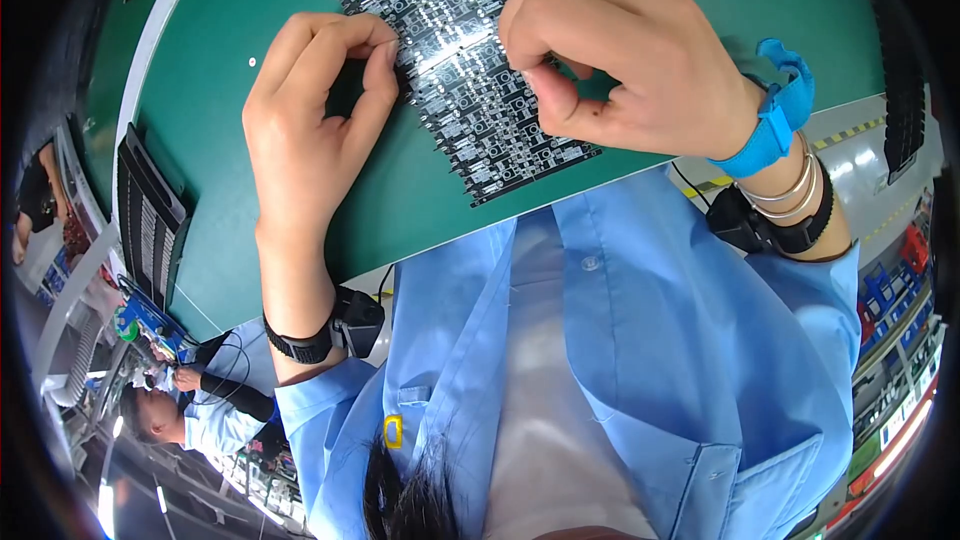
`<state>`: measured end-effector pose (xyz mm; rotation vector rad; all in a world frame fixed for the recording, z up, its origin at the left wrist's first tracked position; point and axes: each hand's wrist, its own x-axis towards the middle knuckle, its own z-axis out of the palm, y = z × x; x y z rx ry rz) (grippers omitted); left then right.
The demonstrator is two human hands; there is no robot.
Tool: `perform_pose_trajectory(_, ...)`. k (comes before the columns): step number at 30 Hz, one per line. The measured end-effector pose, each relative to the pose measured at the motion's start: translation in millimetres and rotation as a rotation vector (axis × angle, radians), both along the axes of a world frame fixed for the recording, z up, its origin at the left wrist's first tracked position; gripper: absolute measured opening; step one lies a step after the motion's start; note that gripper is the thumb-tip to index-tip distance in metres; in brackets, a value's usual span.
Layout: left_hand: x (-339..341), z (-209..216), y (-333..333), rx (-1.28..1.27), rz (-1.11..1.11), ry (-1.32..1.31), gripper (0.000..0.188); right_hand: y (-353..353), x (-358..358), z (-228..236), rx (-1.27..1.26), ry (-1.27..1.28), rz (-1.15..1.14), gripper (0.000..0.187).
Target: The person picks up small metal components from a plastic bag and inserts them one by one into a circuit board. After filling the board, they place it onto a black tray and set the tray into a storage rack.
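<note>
A black panel of circuit boards (490, 115), covered in rows of small pale and silver parts, lies on the green tabletop (225, 200), reaching toward its near edge. Thumb and forefinger of my left hand (310, 105) pinch at the panel's left edge. Across from it, my right hand (645, 65) has its fingers curled and the fingertips closed on the right edge. What exactly sits between those right fingertips is partly hidden by the hand. A blue wrist strap (775, 130) circles my right wrist, its end sticking up.
A black slotted tray (150, 215) stands at the table's left side, and a black toothed strip (905, 90) at the far right. One tiny white round piece (252, 61) lies left of my left hand. A co-worker (205, 410) sits at the lower left.
</note>
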<state>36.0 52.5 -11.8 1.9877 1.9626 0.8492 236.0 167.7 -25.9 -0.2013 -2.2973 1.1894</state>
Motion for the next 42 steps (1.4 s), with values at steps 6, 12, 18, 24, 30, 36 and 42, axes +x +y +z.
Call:
perform_pose_trajectory(6, -1, 4, 1, -0.041, -0.066, 0.042, 0.013, -3, 0, -6, -0.042, -0.021, 0.006, 0.023)
perform_pose_trajectory(12, 2, 6, 2, -0.059, -0.069, 0.090, 0.012, -3, 1, -8, -0.084, -0.085, 0.037, 0.021)
perform_pose_trajectory(18, 4, 10, 4, -0.087, -0.061, 0.092, 0.012, -3, -1, -11, -0.007, -0.014, 0.018, 0.019)
perform_pose_trajectory(24, 1, 10, 7, -0.111, -0.115, 0.123, 0.013, -2, -1, -11, -0.034, -0.060, 0.031, 0.019)
perform_pose_trajectory(30, -1, 10, 5, -0.078, -0.156, 0.184, 0.014, -4, -2, -12, -0.077, -0.081, 0.043, 0.019)
perform_pose_trajectory(36, 2, 10, 4, -0.068, -0.134, 0.219, 0.014, -3, -5, -13, -0.022, -0.065, 0.023, 0.019)
perform_pose_trajectory(42, 5, 9, 3, -0.068, -0.090, 0.260, 0.014, -1, -5, -13, 0.006, -0.108, 0.032, 0.021)
